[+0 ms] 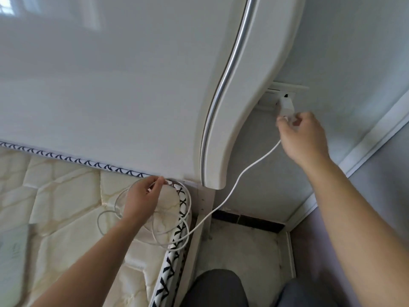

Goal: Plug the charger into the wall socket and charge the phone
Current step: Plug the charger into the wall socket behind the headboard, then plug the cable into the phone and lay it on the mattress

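the right hand (303,138) has its fingers (285,120) closed on the bottom of the white charger (286,105), which sits at the wall socket (274,96) just behind the headboard (232,129). it looks like the plug-in step is on now; i cannot tell if the charger is all the way in. the left hand (141,200) pinches a loop of the white cable (243,171) over the mattress (55,185) corner. next, the free cable end must go to the phone, which i cannot make out for sure.
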A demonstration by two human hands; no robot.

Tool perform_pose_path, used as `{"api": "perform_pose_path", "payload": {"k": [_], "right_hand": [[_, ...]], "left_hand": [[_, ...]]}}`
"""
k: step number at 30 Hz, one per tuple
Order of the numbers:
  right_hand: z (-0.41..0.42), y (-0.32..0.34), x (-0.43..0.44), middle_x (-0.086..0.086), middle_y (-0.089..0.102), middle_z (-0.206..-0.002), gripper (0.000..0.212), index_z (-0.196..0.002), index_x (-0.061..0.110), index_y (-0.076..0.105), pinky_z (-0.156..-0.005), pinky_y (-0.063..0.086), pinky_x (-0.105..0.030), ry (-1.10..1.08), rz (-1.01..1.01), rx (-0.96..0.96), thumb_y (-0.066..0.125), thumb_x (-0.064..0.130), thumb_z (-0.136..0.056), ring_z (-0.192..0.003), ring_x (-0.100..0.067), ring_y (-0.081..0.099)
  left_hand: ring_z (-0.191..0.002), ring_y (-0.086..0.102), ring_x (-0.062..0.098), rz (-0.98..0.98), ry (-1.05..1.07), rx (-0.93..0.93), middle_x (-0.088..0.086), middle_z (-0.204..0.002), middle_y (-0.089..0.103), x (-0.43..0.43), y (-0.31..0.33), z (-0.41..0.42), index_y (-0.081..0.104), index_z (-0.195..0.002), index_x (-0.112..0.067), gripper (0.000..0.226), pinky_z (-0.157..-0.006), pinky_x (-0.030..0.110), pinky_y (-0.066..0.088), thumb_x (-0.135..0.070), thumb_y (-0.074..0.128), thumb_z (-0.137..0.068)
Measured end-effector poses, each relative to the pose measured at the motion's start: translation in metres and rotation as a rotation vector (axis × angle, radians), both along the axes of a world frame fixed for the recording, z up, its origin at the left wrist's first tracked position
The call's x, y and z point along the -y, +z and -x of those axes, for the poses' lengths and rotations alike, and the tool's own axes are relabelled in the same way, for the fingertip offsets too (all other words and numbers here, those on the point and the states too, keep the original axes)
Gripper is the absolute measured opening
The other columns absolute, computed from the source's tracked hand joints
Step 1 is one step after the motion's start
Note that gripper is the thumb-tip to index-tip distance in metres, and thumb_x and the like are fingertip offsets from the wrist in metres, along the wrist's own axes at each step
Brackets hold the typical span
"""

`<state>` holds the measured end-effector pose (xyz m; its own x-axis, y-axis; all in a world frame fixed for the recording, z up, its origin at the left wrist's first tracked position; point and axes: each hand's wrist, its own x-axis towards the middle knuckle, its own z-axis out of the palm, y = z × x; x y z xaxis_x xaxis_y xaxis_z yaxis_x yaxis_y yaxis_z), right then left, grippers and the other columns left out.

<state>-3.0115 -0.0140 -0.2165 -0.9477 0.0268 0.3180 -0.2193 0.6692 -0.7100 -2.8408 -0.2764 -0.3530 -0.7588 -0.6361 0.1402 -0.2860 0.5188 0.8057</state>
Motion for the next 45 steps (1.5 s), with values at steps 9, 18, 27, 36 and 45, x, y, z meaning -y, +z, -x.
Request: {"api": "perform_pose_path", "payload": {"k": [9, 18, 27, 36, 45], "right_hand": [[-0.121, -0.044, 0.055, 0.005, 0.059, -0.075, 0.005, -0.085, 0.022, 0.055, -0.058, 0.039, -0.009, 0.499, 0.209, -0.144, 0.056, 0.026, -0.082, -0.066, -0.007, 0.053], [-0.156, -0.107, 0.198, -0.006, 0.072, -0.081, 0.041, -0.08, 0.008, 0.064, -0.068, 0.051, -0.035, 0.899, 0.053, 0.634, 0.048, 0.046, -0.085, -0.069, -0.021, 0.066], [-0.171, -0.104, 0.246, 0.001, 0.064, -0.064, 0.021, -0.071, 0.01, 0.059, -0.055, 0.048, -0.024, 1.253, -0.162, 0.626, 0.053, 0.021, -0.088, -0.047, -0.01, 0.059], [-0.24, -0.17, 0.272, 0.007, 0.061, -0.07, 0.019, -0.086, 0.02, 0.068, -0.063, 0.042, -0.025, 1.238, -0.14, 0.38, 0.067, 0.035, -0.076, -0.065, -0.011, 0.055], [-0.249, -0.181, 0.266, 0.002, 0.058, -0.068, 0.015, -0.084, 0.017, 0.073, -0.06, 0.041, -0.025, 1.094, -0.064, 0.21, 0.073, 0.026, -0.071, -0.056, -0.009, 0.047]], "left_hand": [[-0.054, 0.057, 0.012, -0.177, 0.086, 0.105, -0.002, -0.068, 0.062, 0.016, 0.028, -0.065, 0.07, -0.077, -0.028, 0.024, -0.056, 0.026, 0.049, -0.026, 0.05, -0.091], [-0.059, 0.061, 0.005, -0.189, 0.149, 0.032, -0.007, -0.065, 0.065, 0.001, 0.02, -0.107, 0.069, -0.081, -0.031, 0.021, -0.059, 0.021, 0.049, -0.038, 0.051, -0.087], [-0.091, 0.058, 0.014, 0.049, 0.399, 0.34, 0.0, -0.101, 0.062, 0.043, 0.03, -0.195, 0.065, -0.103, -0.019, 0.019, -0.078, 0.023, 0.039, -0.027, 0.058, -0.087], [-0.125, 0.037, 0.03, 0.109, 0.678, 0.535, 0.009, -0.138, 0.041, 0.1, -0.013, -0.227, 0.043, -0.129, -0.019, 0.066, -0.104, 0.046, 0.032, -0.051, 0.061, -0.074], [-0.123, 0.035, 0.038, 0.152, 0.618, 0.544, 0.017, -0.134, 0.041, 0.115, -0.032, -0.228, 0.035, -0.135, -0.014, 0.086, -0.103, 0.045, 0.029, -0.059, 0.062, -0.068]]}}
